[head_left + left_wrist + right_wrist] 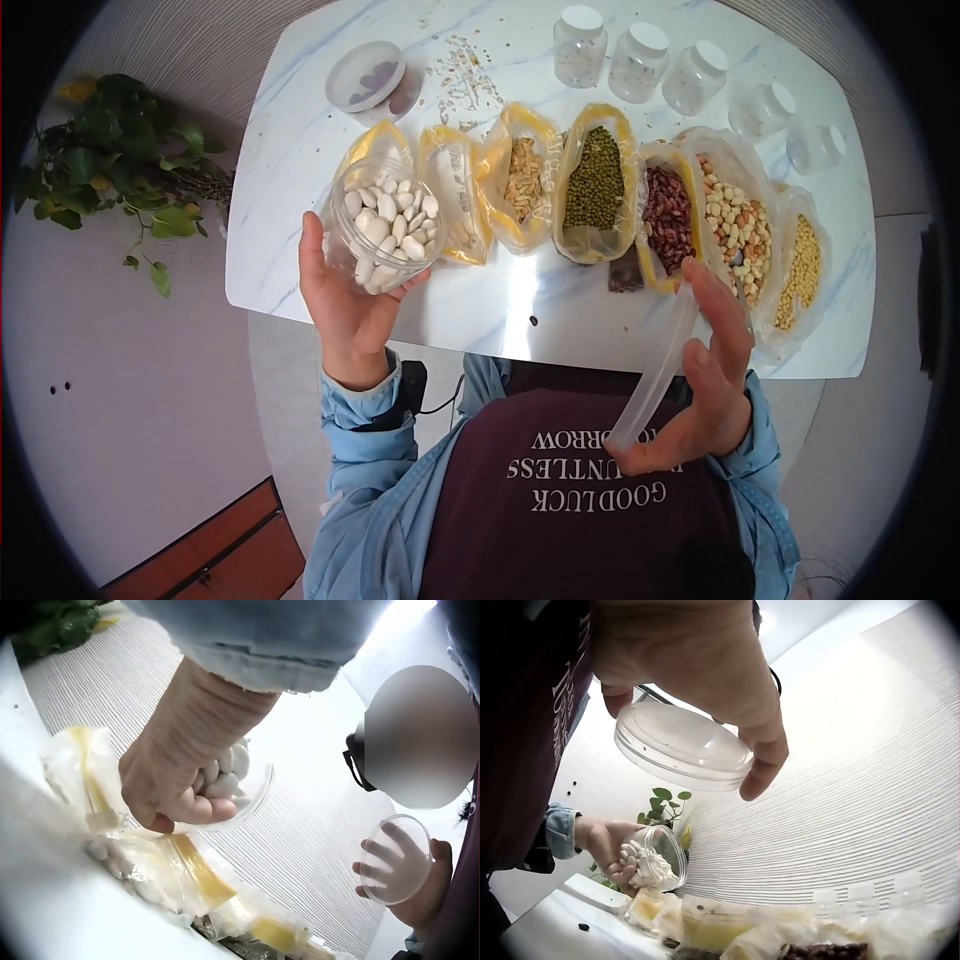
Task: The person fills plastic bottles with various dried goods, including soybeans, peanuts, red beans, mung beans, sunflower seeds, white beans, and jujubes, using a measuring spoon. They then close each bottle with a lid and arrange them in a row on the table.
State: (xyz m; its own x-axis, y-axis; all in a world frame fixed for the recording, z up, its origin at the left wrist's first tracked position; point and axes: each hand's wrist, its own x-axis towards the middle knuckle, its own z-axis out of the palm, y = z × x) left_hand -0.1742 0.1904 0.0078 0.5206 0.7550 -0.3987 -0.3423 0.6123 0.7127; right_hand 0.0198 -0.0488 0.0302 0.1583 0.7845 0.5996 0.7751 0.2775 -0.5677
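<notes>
A clear round jar of white beans [390, 222] rests in the left hand [352, 305], whose fingers curl round its base and side. In the left wrist view the left hand [176, 765] covers part of the jar, with white beans [223, 780] showing beside the fingers. At the right, the right hand [715, 385] pinches a translucent round lid [655, 370] by its edge, between thumb and fingers. The lid [682, 746] is apart from the jar, and the right hand [705, 667] spans its rim in the right wrist view.
Open bags of green beans [595, 180], red beans [668, 215], mixed nuts [735, 215] and yellow grains [803, 260] line the white table [470, 325]. Several small capped jars [640, 62] stand behind. A lidded tub [366, 76] and scattered bits [465, 75] lie at the back left.
</notes>
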